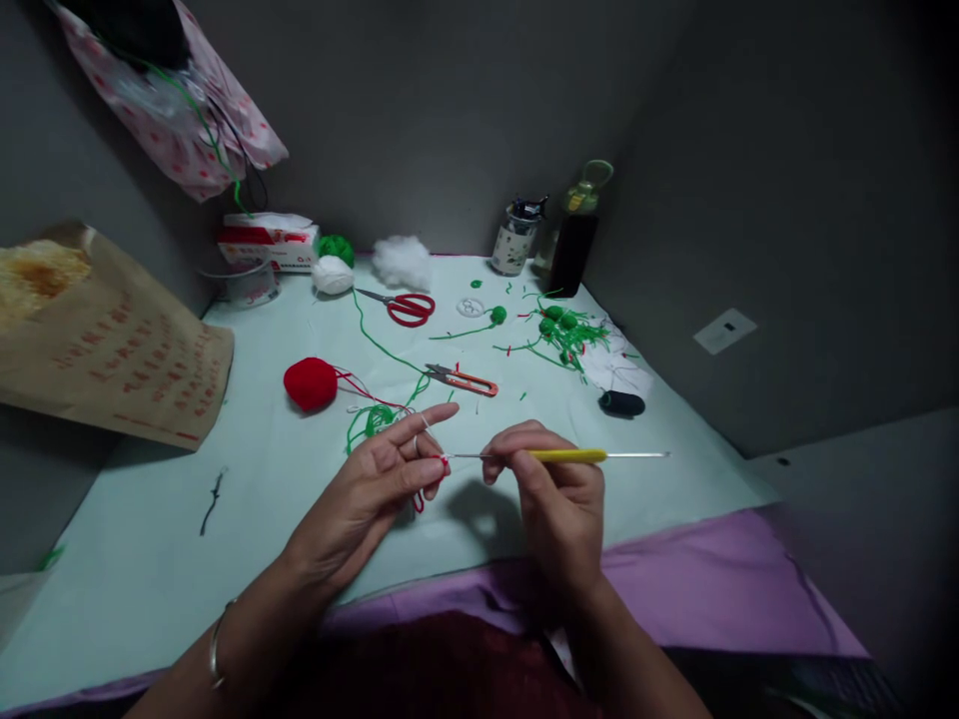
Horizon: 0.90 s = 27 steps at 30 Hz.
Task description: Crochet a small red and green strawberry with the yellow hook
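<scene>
My right hand is closed round a crochet hook with a yellow grip, held level and pointing left. The hook's tip meets a small bit of red yarn pinched in my left hand, whose forefinger sticks out straight. Red strands run from that hand back to a red yarn ball on the pale green table. Both hands hover just above the table's front part.
Orange thread snips, red scissors, green yarn tangle, small green crocheted pieces, a black spool, white stuffing, a jar and a bottle lie behind. A brown paper bag is at left.
</scene>
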Tool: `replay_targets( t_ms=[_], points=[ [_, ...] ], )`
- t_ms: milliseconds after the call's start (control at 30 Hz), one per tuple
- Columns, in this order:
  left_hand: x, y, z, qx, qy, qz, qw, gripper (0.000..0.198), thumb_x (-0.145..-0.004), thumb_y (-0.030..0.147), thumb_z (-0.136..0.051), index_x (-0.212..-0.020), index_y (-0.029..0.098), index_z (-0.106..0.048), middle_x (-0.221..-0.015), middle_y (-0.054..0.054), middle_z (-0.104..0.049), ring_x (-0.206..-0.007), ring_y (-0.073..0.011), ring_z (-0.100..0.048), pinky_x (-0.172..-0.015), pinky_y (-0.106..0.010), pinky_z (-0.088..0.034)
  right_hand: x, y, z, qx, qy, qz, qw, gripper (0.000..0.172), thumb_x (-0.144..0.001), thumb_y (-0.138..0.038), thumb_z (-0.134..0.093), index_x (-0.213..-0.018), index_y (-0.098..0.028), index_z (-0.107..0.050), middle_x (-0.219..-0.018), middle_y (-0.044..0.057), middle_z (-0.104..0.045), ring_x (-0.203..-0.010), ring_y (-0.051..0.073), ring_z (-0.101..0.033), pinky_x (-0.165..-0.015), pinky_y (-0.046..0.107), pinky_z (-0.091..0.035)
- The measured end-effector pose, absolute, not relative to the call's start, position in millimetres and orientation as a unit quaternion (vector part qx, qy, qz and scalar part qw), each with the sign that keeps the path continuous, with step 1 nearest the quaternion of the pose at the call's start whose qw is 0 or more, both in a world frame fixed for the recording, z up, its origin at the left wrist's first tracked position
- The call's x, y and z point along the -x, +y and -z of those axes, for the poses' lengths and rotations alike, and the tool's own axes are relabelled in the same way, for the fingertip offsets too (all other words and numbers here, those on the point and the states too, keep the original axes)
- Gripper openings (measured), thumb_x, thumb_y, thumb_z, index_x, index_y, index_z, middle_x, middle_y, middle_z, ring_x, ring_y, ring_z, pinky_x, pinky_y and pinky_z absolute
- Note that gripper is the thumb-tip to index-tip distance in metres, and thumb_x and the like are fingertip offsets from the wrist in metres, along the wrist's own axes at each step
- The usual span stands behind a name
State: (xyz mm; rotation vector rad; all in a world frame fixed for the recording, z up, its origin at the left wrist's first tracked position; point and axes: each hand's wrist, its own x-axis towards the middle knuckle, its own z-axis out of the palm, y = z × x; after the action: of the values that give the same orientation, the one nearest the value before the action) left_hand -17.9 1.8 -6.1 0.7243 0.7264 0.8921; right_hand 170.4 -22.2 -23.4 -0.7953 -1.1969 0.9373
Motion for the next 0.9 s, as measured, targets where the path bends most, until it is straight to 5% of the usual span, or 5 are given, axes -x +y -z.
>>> replay_targets(
  t_ms=[133, 300, 400, 900],
  points=[
    [15, 1, 5, -0.351, 0.345, -0.415, 0.765, 0.049, -0.081, 0.023, -0.084, -0.129, 0.025, -0.073, -0.079, 0.001, -0.061, -0.070, -0.0083, -0.051, -0.066, -0.018, -0.042, -171, -20, 24, 0.324, -0.481, -0.490, 0.651, 0.014, -0.097, -0.026, -0.064, -0.095, -0.025, -0.078, -0.083, 0.000, -0.068, -0.068, 0.011, -0.062, -0.065, 0.027, -0.050],
    [7, -2, 8, -0.392, 0.346, -0.408, 0.748, 0.052, -0.079, 0.023, -0.087, -0.128, 0.032, -0.073, -0.089, 0.001, -0.065, -0.082, -0.0097, -0.058, -0.079, -0.020, -0.046, -165, -18, 20, 0.338, -0.568, -0.424, 0.620, 0.013, -0.094, -0.021, -0.069, -0.097, -0.026, -0.080, -0.093, 0.002, -0.075, -0.091, 0.016, -0.069, -0.082, 0.030, -0.055],
    [8, -4, 10, -0.397, 0.357, -0.421, 0.733, 0.055, -0.080, 0.023, -0.086, -0.131, 0.036, -0.071, -0.098, 0.001, -0.065, -0.089, -0.0102, -0.059, -0.084, -0.021, -0.047, -165, -17, 21, 0.346, -0.556, -0.427, 0.623, 0.016, -0.097, -0.021, -0.066, -0.098, -0.028, -0.080, -0.094, 0.001, -0.076, -0.085, 0.014, -0.068, -0.078, 0.029, -0.055],
    [12, -6, 7, -0.433, 0.386, -0.437, 0.688, 0.045, -0.086, 0.029, -0.080, -0.130, 0.034, -0.072, -0.087, 0.001, -0.063, -0.078, -0.0113, -0.055, -0.069, -0.023, -0.045, -169, -16, 27, 0.310, -0.453, -0.554, 0.626, 0.016, -0.101, -0.029, -0.060, -0.095, -0.024, -0.075, -0.090, 0.002, -0.077, -0.075, 0.012, -0.069, -0.074, 0.026, -0.055]
  ],
)
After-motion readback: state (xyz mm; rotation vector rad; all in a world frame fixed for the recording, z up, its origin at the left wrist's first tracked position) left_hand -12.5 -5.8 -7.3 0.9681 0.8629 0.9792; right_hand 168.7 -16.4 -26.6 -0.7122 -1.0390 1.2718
